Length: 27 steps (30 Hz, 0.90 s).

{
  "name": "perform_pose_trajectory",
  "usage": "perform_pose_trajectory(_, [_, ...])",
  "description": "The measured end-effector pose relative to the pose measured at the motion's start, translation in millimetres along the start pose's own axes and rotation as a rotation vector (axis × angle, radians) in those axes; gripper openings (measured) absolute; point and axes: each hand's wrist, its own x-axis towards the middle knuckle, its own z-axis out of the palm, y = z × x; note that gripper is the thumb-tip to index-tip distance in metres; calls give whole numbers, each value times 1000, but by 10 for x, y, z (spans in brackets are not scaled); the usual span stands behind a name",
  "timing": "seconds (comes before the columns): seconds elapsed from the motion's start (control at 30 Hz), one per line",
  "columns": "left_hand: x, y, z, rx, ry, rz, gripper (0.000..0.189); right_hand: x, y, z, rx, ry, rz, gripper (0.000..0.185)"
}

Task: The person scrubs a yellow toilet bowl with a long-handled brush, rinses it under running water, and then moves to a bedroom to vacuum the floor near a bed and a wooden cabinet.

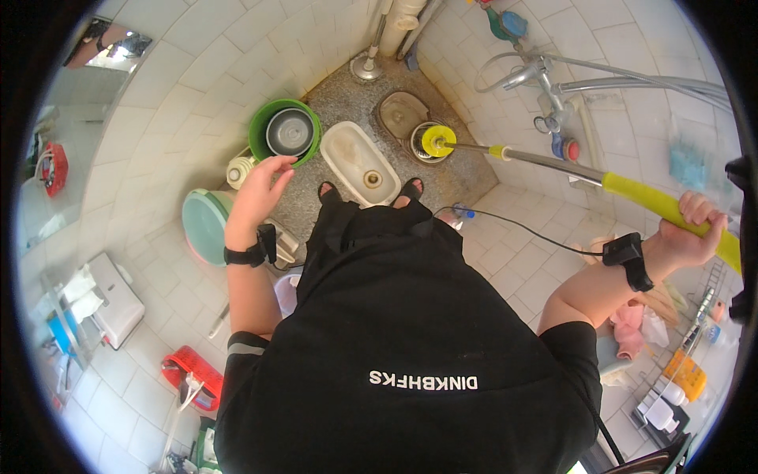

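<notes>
My right hand (693, 231) is closed around the yellow-green grip of a spin mop's metal pole (551, 165). The pole slants down to the mop's round yellow head (438, 141), which sits in a metal basket (416, 144) on the floor at the right of the squat toilet (361, 163). Mop strands are not clearly visible. My left hand (263, 186) holds nothing, its fingers loosely bent and apart. It hangs over the near edge of a green bucket (254, 133) that holds a grey metal basin (290, 132). Whether the fingertips touch the bucket is unclear.
A brown oval basin (404, 115) lies beyond the metal basket. Teal and pink basins (204, 222) stand at left. A chrome shower mixer (551, 89) with hoses is on the right wall. A black cable (533, 230) runs from my right wrist. My feet flank the toilet.
</notes>
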Motion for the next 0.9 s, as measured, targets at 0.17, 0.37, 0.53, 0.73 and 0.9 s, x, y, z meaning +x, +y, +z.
perform_pose_trajectory(0.17, [63,92,8,87,-25,33,26,-195,351,71,48,36,23,24])
perform_pose_trajectory(0.37, [133,202,47,110,-71,-11,26,-299,809,154,26,91,0,18])
perform_pose_trajectory(0.53, [189,209,130,169,-47,74,28,-251,1046,195,6,65,-52,25])
perform_pose_trajectory(0.73, [240,233,208,156,-80,73,28,-328,1169,413,88,109,-52,15])
perform_pose_trajectory(0.9, [339,293,277,169,-114,103,27,-371,1313,706,86,100,-57,10])
